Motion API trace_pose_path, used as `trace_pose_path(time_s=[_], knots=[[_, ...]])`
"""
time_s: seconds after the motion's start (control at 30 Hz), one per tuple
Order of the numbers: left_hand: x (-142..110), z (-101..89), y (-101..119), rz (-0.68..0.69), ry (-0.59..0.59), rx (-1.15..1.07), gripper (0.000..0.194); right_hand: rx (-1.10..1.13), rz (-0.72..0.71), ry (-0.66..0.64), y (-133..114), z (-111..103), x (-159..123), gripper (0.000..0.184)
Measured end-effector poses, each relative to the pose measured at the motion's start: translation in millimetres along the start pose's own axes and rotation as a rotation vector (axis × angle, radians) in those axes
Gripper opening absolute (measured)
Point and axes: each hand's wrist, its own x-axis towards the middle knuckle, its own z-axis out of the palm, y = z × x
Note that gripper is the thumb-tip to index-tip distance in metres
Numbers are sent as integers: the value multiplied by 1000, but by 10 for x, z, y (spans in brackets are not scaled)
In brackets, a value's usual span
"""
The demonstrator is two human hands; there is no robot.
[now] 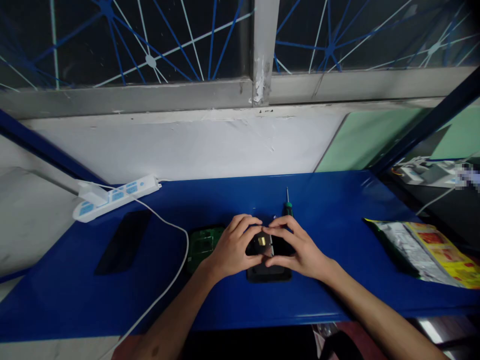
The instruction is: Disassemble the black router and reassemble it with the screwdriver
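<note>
Both hands meet over the middle of the blue table, fingers curled round a small dark part with a gold patch (262,241) and a pale edge on its right. My left hand (235,245) grips its left side between thumb and fingers. On the right, my right hand (296,248) has its thumb and fingertips closed at the other side. Underneath lies a black casing (268,273), partly hidden by the hands. A green circuit board (202,244) rests just left of my left hand. Behind my right hand a green-handled screwdriver (288,205) points away.
A white power strip (123,196) with a plug sits at the back left, its white cable (186,245) crossing the blue table (337,300). Left of the cable lies a flat black panel (123,243). A yellow and silver packet (427,252) lies at the right.
</note>
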Motion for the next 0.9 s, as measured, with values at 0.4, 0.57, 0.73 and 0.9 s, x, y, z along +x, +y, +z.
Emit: trace_pose_path(time_s=[0.4, 0.57, 0.73, 0.9], knots=[[-24, -4, 26, -64, 96, -299, 69, 42, 116, -44, 9, 80, 13, 76], [-28, 19, 63, -55, 82, -328, 68, 48, 73, -65, -15, 75, 12, 67], [-41, -28, 22, -73, 49, -284, 62, -8, 111, -74, -11, 48, 21, 60], [-59, -83, -76, -75, 23, -186, 59, -87, 169, -92, 21, 30, 17, 51]])
